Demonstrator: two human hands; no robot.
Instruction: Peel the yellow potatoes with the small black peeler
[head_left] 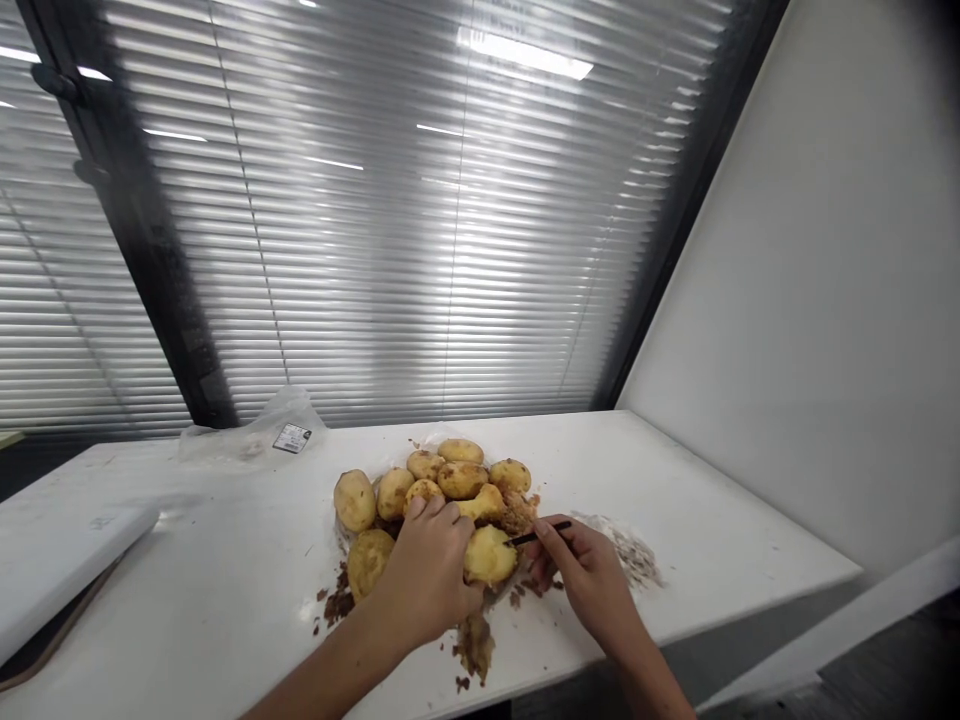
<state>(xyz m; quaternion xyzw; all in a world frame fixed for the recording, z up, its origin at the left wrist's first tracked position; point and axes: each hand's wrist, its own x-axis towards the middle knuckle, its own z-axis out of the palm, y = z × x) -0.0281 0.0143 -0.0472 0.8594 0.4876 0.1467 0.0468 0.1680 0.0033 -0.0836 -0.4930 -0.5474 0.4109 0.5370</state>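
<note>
The left hand [433, 562] grips the pale potato [490, 556] from its left side, over the desk [255, 580]; the right hand [583, 572] pinches a slim dark tool [551, 531] whose tip meets the potato, which lies between both hands.

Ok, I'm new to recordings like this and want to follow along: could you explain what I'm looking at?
There is no machine here, just one person's bare hands. The single picture comes from a camera worn on the head, looking forward and down. On the white table lie potatoes with brown scraps around them, a clear bag at the back left and a white slab at the left edge. Behind are blinds. The left hand seems to hold a pale potato; the right hand holds a thin dark tool, its tip at that potato.
</note>
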